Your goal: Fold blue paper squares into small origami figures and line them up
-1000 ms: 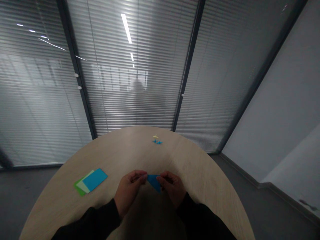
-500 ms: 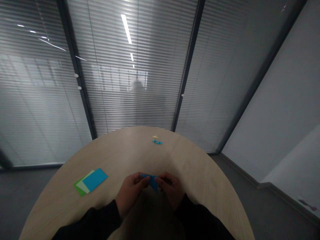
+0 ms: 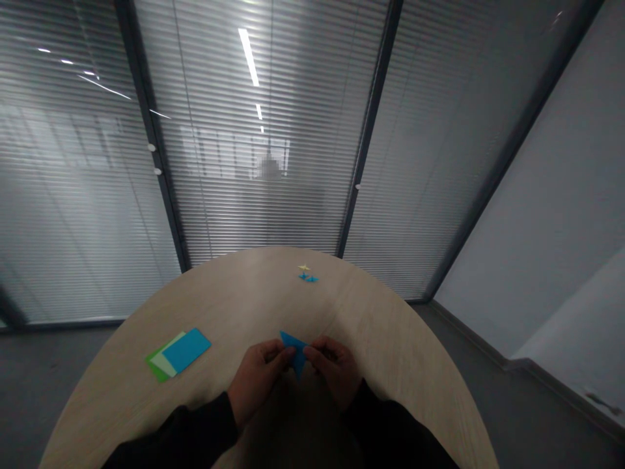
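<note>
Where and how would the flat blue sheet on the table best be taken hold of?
Probably the right end, in a shallow pinch from the right. The blue sheet lies flat on top; the pale green sheet and green sheet show on its left, so the right end seems likelier to lift alone, though what lies underneath is hidden. The nearby left grip pinches the folded paper.
</note>
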Demonstrator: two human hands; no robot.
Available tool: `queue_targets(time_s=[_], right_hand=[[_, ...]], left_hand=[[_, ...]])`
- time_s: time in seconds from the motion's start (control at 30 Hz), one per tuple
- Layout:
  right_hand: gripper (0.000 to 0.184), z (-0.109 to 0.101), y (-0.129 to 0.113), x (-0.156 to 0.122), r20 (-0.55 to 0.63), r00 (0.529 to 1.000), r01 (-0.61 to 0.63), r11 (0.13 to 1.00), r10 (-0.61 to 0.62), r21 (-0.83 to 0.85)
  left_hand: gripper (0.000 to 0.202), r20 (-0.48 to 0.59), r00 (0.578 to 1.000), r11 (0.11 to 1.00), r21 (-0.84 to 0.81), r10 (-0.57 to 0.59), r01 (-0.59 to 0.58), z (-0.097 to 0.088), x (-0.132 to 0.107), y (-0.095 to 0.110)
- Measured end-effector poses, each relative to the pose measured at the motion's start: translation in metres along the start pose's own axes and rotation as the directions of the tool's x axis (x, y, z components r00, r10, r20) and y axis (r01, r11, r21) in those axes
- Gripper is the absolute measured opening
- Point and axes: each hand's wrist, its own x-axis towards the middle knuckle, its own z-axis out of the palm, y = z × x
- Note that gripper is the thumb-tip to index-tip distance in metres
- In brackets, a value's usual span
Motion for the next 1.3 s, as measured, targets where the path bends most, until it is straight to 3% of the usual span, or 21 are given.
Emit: queue_targets(time_s=[0.33, 0.53, 0.67, 0.9, 1.3], right_hand=[[0.032, -0.001, -0.002, 0.001, -0.016, 0.999, -0.027, 0.998, 0.028, 0.060], [0.033, 0.000, -0.001, 0.001, -0.028, 0.999, -0.039, 0.997, 0.041, 0.069], [0.033, 0.001, -0.001, 0.000, -0.047, 0.998, -0.040, 0.998, 0.042, 0.052], [0.030, 0.004, -0.002, -0.002, -0.119, 0.992, 0.026, 0.999, -0.031, -0.043], [0.033, 0.005, -0.006, -0.005, -0.161, 0.983, 0.073, 0.992, -0.090, -0.105]], left_hand=[[0.036, 0.016, 1.000, 0.994, 0.111, 0.024, -0.026, 0.000, -0.001, 0.005], [0.036, 0.153, 0.985, 0.994, 0.070, 0.076, -0.087, 0.002, -0.001, 0.006], [0.036, 0.159, 0.986, 0.997, 0.042, 0.056, -0.064, 0.003, -0.001, 0.006], [0.039, 0.198, 0.980, 1.000, -0.014, 0.010, -0.008, 0.004, -0.002, 0.008], [0.032, 0.230, 0.973, 0.999, 0.024, 0.024, -0.030, 0.004, -0.002, 0.003]])
